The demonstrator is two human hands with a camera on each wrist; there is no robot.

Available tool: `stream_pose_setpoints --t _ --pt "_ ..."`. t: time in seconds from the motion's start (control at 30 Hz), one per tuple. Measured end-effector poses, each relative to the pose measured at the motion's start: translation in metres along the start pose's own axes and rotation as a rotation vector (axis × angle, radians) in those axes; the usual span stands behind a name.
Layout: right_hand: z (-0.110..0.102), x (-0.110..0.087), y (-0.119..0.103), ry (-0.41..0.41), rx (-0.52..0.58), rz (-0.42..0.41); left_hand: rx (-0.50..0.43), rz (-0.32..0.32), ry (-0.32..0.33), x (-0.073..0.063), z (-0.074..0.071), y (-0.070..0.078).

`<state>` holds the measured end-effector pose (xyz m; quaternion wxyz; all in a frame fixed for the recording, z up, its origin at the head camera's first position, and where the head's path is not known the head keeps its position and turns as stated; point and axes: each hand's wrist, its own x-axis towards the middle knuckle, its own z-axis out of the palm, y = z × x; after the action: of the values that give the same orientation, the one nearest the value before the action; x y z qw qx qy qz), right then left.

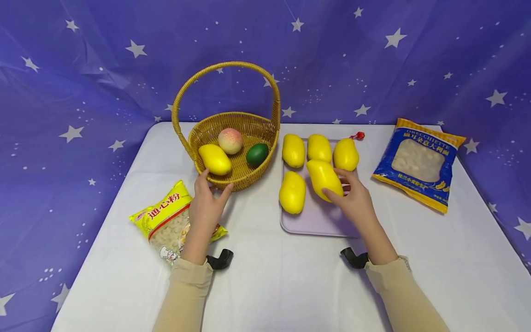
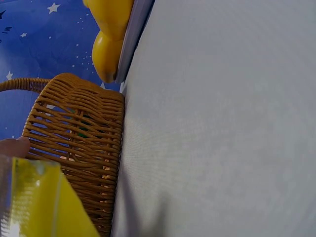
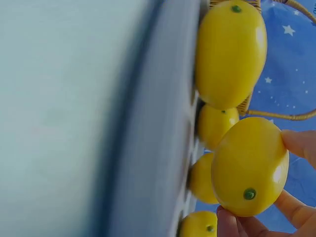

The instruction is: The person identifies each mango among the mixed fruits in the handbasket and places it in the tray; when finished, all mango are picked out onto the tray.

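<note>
My right hand (image 1: 356,197) holds a yellow mango (image 1: 324,179) between thumb and fingertips, above the pale purple tray (image 1: 319,226). The right wrist view shows that mango (image 3: 251,165) with its green stem end toward the camera. Several more mangoes (image 1: 292,192) lie on the tray. At the wicker basket (image 1: 244,183), my left hand (image 1: 206,203) touches the near rim with thumb and finger spread. Inside the basket are a mango (image 1: 215,159), a peach (image 1: 230,141) and a dark green oval fruit (image 1: 257,155). Some left fingers are hidden.
A yellow pasta bag (image 1: 168,216) lies under and beside the left forearm. At the right stands a blue orecchiette bag (image 1: 419,163), lying flat. A small red wrapped item (image 1: 359,136) sits behind the tray. The basket's tall handle (image 1: 228,64) arches upward.
</note>
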<state>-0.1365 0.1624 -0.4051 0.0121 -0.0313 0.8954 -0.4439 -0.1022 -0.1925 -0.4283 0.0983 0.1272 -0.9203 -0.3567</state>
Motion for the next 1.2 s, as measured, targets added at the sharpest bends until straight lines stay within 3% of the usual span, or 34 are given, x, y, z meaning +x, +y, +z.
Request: stream_pose_setpoints --t 0.3,0.6,1.2 --pt "0.003 -0.011 0.013 -0.034 -0.045 0.074 0.010 -0.006 -0.009 0.000 -0.001 0.001" --pt "0.005 -0.008 0.015 -0.030 -0.067 0.119 0.017 -0.008 -0.006 0.001 0.000 0.001" --pt "0.016 0.003 0.007 -0.007 -0.116 0.105 0.003 0.010 0.001 0.001 0.000 -0.001"
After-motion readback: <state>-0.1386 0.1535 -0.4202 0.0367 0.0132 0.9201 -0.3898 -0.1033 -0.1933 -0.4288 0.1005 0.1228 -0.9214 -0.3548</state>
